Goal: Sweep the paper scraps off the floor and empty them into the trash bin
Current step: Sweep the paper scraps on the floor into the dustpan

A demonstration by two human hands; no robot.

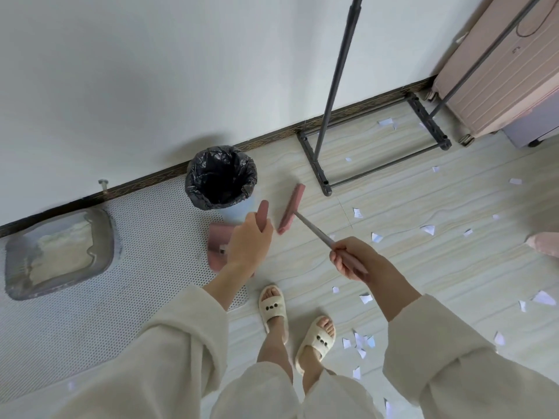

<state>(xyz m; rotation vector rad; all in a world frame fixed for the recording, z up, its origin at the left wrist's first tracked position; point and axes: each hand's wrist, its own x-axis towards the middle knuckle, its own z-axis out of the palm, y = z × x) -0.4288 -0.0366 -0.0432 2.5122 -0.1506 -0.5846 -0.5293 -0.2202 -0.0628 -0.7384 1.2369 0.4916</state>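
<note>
My left hand [249, 241] grips the pink handle of a dustpan [218, 244], whose pan hangs low beside the trash bin [222, 179]. The bin is pale blue with a black bag lining it and stands against the wall. My right hand [351, 260] holds the grey and pink handle of a broom [292, 208]. Its pink head is just right of the bin, above the floor. White paper scraps [361, 343] lie scattered over the tiled floor, mostly to my right and near my feet.
A dark metal clothes rack [375, 152] stands on the floor at the back right, with a pink suitcase [496, 80] behind it. A perforated white mat [130, 267] with a grey tray [60, 252] covers the left floor. My feet in cream slippers [298, 325] stand at centre.
</note>
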